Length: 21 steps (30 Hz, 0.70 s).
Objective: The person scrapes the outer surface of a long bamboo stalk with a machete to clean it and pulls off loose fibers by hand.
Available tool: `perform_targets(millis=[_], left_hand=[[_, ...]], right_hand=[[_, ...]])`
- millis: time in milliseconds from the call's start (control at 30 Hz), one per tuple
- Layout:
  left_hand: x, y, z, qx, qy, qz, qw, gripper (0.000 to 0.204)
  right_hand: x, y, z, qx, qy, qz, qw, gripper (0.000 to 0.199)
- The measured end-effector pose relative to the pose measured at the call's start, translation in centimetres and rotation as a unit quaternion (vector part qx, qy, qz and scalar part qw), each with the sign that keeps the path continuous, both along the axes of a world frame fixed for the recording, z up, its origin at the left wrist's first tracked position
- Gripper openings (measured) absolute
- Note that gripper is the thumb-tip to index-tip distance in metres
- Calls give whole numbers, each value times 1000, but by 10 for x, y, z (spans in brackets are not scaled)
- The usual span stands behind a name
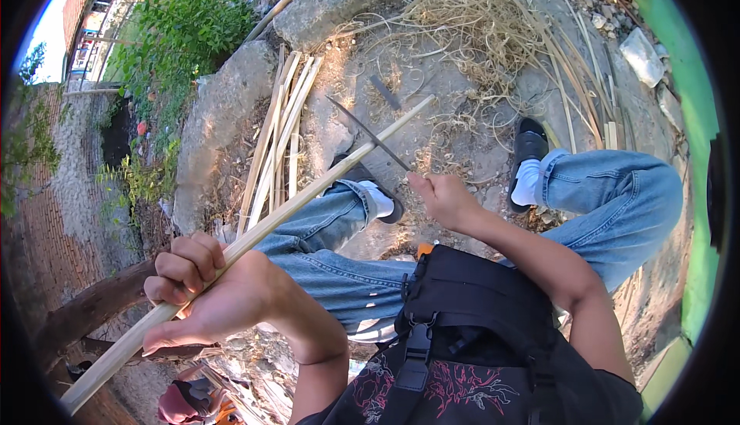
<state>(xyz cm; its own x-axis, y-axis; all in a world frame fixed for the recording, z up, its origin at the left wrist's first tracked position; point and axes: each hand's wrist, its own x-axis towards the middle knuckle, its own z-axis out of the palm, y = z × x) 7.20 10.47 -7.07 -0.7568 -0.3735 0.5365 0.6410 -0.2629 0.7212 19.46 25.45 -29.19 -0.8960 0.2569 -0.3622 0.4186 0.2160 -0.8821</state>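
Note:
A long pale strip, bamboo by its look [308, 191], runs slantwise from the lower left up to the middle of the view. My left hand [231, 290] is closed round it near its lower part, fingers curled over the top and thumb stretched along below. In my right hand [449, 203] is a knife, its thin dark blade [358, 126] pointing up and to the left. The blade crosses the strip close to the strip's far end and seems to touch it. My right fist hides the knife's handle.
A heap of curly shavings [474, 20] lies on the ground ahead. Several cut strips [270, 155] rest left of my left foot; more long strips [578, 78] lie at the right. A dark flat piece [384, 91] is beyond the blade. A green wall [686, 55] bounds the right, rough stone blocks [223, 124] the left.

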Motion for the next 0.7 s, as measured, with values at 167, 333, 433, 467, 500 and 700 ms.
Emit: perform_targets(millis=[167,333,433,467,500,700], left_hand=[[11,-3,3,8,51,-126,991,63],[12,-9,-1,-2,68,-198,978,63],[11,-10,-3,-2,58,-195,979,63],[10,-7,-2,-2,60,-193,979,63],[14,-2,3,4,61,-188,980,63],[15,2,-5,-21,54,-169,984,64]], right_hand=[[1,-19,103,-103,70,49,991,48],[3,-18,79,-114,77,30,990,58],[1,-18,63,-97,50,21,994,54],[-1,-18,74,-106,59,30,992,50],[0,-16,97,-93,122,61,986,52],[-2,-9,54,-85,40,5,996,50]])
